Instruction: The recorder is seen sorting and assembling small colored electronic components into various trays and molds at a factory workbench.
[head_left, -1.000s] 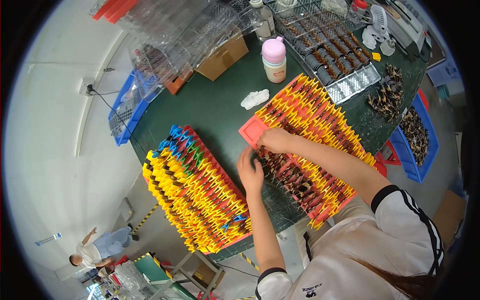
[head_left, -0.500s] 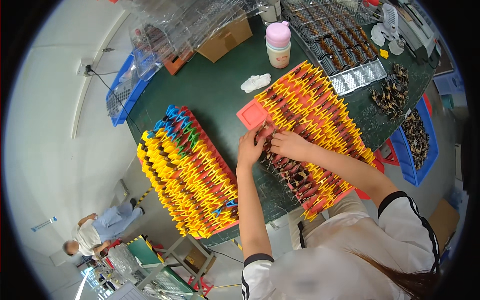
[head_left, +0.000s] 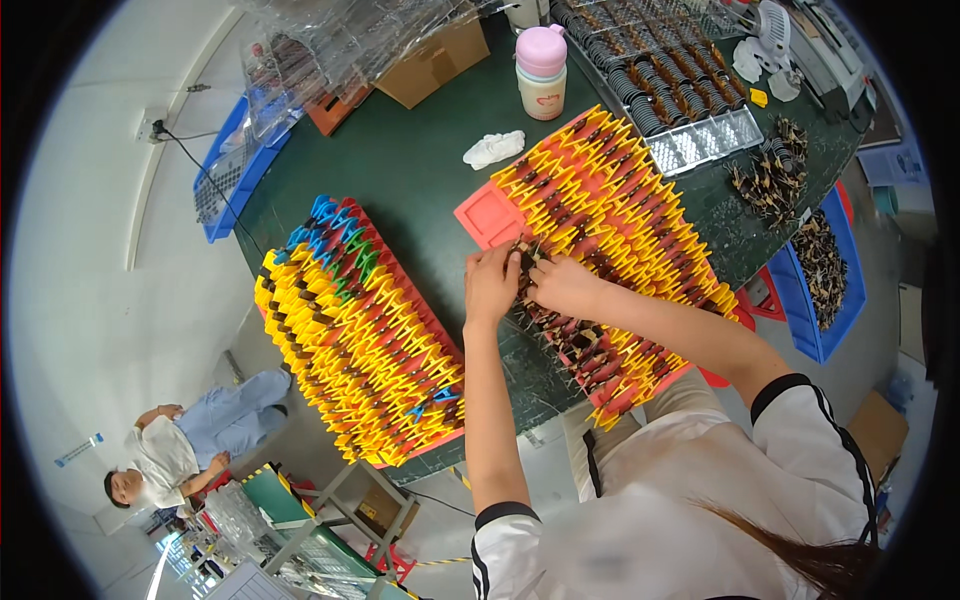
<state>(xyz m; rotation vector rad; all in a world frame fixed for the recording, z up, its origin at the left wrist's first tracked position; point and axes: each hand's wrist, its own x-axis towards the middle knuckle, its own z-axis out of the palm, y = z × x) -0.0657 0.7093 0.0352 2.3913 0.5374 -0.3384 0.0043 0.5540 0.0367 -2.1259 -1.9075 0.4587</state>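
Observation:
A red tray [head_left: 490, 216] carries close rows of yellow clips [head_left: 605, 190] with small dark parts between them. At its left edge my left hand [head_left: 491, 284] is closed, thumb and fingers drawn together. My right hand [head_left: 566, 288] meets it from the right with its fingertips pinched. Small dark pieces show around both sets of fingertips, but what each hand grips is too small to make out. Loose dark parts with thin leads [head_left: 590, 358] lie along the tray's near left side, just below my hands.
To the left stands another clip-filled rack [head_left: 370, 340], mostly yellow with some blue and green. A pink-lidded bottle [head_left: 541, 75], white crumpled tissue [head_left: 494, 150] and clear trays of coils [head_left: 705, 145] sit farther back. Blue bins [head_left: 822, 290] flank the table; a person [head_left: 165, 450] is far left.
The whole view has shifted slightly, so the table appears a little to the left and higher. My hands stay at the same tray edge. The far person has turned toward the table.

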